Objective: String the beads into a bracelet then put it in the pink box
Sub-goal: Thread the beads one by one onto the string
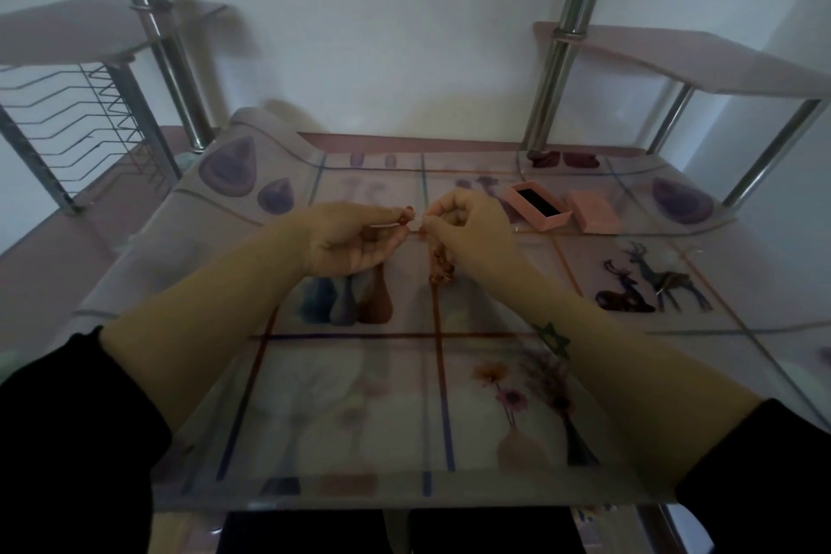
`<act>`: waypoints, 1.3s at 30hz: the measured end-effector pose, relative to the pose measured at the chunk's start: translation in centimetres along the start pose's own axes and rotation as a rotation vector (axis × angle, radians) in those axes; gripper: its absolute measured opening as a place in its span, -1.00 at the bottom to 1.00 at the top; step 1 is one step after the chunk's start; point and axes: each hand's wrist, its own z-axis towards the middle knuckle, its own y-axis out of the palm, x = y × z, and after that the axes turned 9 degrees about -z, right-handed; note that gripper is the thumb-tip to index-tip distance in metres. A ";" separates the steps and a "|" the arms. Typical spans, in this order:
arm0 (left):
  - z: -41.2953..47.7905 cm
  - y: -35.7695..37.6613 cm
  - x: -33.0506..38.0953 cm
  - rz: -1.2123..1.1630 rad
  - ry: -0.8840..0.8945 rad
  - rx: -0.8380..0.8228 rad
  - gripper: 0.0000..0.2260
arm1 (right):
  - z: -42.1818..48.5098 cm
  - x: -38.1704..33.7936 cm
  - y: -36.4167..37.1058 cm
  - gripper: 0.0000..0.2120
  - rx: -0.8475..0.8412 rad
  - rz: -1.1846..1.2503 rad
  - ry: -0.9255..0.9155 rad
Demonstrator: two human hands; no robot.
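Head view. Pinched the beaded strand (438, 268) near its reddish top end in the left hand (355, 238), fingers curled; pinched a pale bead (417, 226) in the right hand (467, 229), fingertips almost meeting. Held both above the middle of the bench (359, 418), likely to steady the cord for threading, with strung beads dangling below. Left the pink box (537, 205) open toward the far right corner, lid (593, 211) just beside it, probably ready to receive the bracelet.

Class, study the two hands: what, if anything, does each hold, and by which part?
The left hand and right hand both pinch the top end of a beaded strand, fingertips meeting at a pale bead; the rest hangs below the right hand.
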 end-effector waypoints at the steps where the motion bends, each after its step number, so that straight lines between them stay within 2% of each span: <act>1: 0.0 -0.1 0.0 -0.010 0.004 0.011 -0.88 | 0.0 0.0 0.0 -0.90 -0.004 -0.004 -0.002; 9: -0.1 -0.4 -0.1 -0.103 0.001 0.004 -0.91 | -0.3 -0.7 0.2 -0.86 -0.024 -0.023 -0.039; 15: -0.4 -0.1 -0.4 -0.121 -0.009 -0.041 -0.83 | -0.4 -0.9 0.3 -0.87 0.025 -0.057 -0.079; 26: -0.6 0.2 -0.7 -0.130 0.022 -0.028 -0.87 | -0.4 -0.5 0.4 -0.79 0.082 -0.124 -0.129; 35: -0.4 0.1 -0.9 -0.124 0.009 -0.034 -0.76 | -0.5 -0.1 0.6 -0.89 0.084 -0.179 -0.160; 39: -0.3 0.0 -0.9 -0.121 0.010 -0.033 -0.77 | -0.5 -0.1 0.7 -0.90 0.083 -0.191 -0.167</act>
